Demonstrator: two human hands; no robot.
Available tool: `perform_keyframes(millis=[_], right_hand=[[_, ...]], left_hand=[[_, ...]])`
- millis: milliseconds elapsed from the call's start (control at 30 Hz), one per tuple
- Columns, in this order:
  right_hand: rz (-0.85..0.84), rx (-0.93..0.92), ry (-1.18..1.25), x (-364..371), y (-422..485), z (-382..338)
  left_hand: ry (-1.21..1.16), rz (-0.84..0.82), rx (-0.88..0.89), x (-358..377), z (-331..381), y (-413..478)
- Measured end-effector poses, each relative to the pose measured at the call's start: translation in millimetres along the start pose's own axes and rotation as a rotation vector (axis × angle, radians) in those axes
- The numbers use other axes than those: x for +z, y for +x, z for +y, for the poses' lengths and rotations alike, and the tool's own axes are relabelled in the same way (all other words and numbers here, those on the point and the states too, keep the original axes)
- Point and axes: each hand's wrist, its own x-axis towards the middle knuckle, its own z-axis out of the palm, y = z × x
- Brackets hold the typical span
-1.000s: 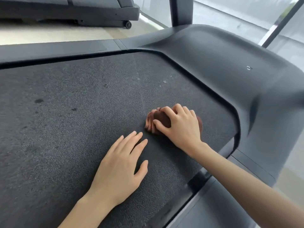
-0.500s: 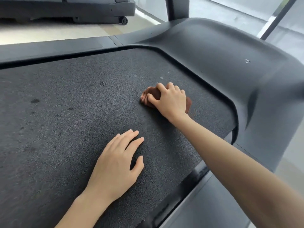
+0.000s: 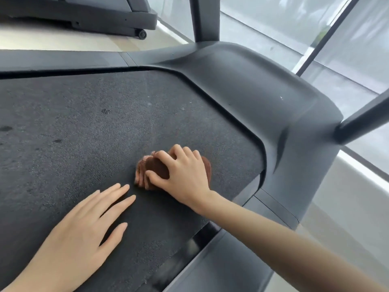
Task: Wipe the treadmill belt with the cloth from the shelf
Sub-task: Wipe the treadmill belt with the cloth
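While right hand (image 3: 185, 175) grips cloth (image 3: 156, 170) on belt (image 3: 84, 123) | left hand (image 3: 84, 234) flat beside

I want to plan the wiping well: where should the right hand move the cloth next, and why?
Probably slide the cloth left and away across the belt. The right hand grips it at the belt's right side, while dark spots show farther left, away from the cloth. The left hand rests flat on the belt.
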Motion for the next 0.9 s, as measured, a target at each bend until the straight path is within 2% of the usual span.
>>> perform_keyframes(millis=[233, 367, 467, 567, 667, 900], right_hand=[[0.037, -0.042, 0.037, 8.1, 5.6, 3.8], [0.047, 0.149, -0.033, 26.5, 43.4, 12.5], [-0.076, 0.292, -0.095, 38.5, 81.9, 21.7], [-0.125, 0.339, -0.116, 44.9, 99.9, 26.2], [-0.102, 0.285, -0.135, 40.5, 89.1, 20.9], [0.025, -0.019, 0.017, -2.1, -2.3, -35.5]], left_hand=[[-0.008, 0.081, 0.005, 1.6, 0.4, -13.1], [-0.042, 0.115, 0.001, 3.8, 1.4, -13.0], [-0.050, 0.122, -0.017, 1.3, 1.8, -13.6], [-0.047, 0.096, -0.045, -3.2, 5.4, -15.4], [-0.032, 0.071, -0.069, -7.9, 9.0, -17.0], [0.007, 0.045, -0.156, -22.5, -0.4, -50.4]])
